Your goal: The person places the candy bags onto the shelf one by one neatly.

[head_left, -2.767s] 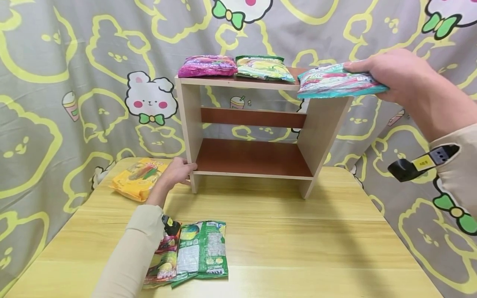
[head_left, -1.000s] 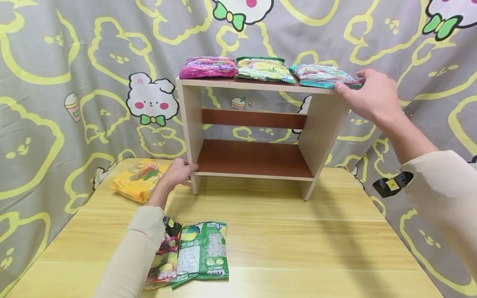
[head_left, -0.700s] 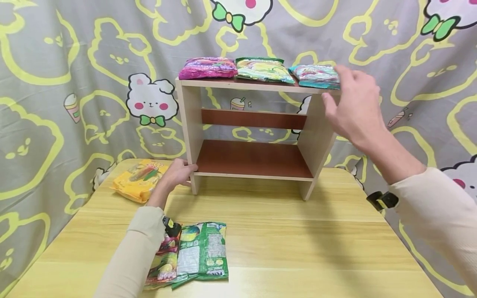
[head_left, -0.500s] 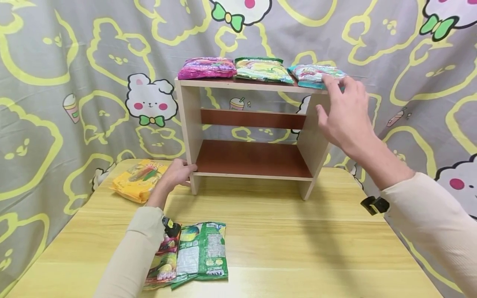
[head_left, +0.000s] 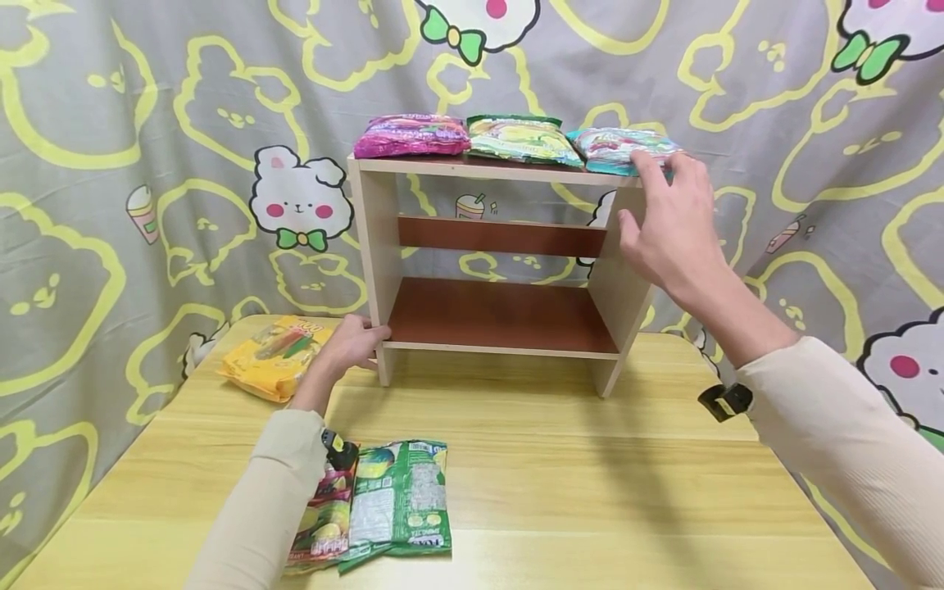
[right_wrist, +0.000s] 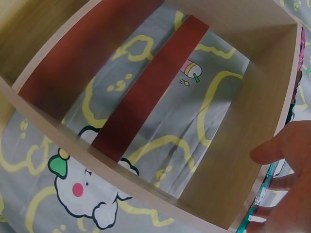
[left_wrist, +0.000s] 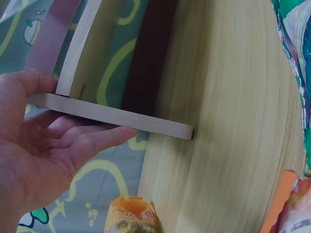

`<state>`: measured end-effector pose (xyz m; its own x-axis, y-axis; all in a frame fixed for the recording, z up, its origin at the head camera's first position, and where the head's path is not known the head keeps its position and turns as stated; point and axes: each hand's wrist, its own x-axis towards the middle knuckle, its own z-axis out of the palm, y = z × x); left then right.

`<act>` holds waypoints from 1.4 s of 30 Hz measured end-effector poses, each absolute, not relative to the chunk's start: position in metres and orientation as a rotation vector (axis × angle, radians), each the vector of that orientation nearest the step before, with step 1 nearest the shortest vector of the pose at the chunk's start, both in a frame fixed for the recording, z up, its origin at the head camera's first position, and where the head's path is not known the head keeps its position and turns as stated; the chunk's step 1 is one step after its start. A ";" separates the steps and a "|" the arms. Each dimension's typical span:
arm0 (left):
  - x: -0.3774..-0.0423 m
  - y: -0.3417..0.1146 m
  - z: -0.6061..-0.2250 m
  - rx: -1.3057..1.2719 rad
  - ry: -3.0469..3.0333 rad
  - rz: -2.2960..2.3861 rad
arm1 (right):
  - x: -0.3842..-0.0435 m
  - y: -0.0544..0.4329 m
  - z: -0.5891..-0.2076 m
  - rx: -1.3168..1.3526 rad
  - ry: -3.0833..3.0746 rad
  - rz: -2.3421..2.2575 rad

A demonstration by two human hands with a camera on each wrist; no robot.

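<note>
In the head view my left hand holds the left side panel of a small two-tier shelf, thumb on the inner side. The left wrist view has its fingers stretched along the panel's outer face. My right hand is at the top right corner, fingertips on a teal candy bag lying on the top board. Its thumb is spread in front of the board's edge. A purple candy bag and a green-yellow candy bag lie in the same row.
A yellow bag lies on the table left of the shelf. Nearer, a green bag lies beside a red fruit-print bag, partly under my left forearm. A patterned curtain hangs close behind.
My right hand has set the teal bag down on the top board, let go of its right end, and moved left to its front. The bag has shifted slightly left. My left hand has stayed put.
</note>
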<state>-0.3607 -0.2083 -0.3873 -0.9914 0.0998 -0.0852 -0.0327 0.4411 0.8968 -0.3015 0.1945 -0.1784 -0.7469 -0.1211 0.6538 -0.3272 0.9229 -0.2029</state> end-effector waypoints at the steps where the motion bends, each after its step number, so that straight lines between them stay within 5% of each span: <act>1: -0.361 -0.208 -0.387 0.063 2.557 1.597 | -0.302 0.195 -0.179 0.317 -2.405 0.410; 42: -0.360 -0.208 -0.388 0.075 2.569 1.582 | -0.313 0.201 -0.185 0.355 -2.254 0.597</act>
<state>-0.3598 -0.2082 -0.3876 -0.9912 0.1063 -0.0787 -0.0224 0.4513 0.8921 -0.3126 0.2013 -0.1849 -0.6700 -0.0671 0.7393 -0.4245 0.8516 -0.3074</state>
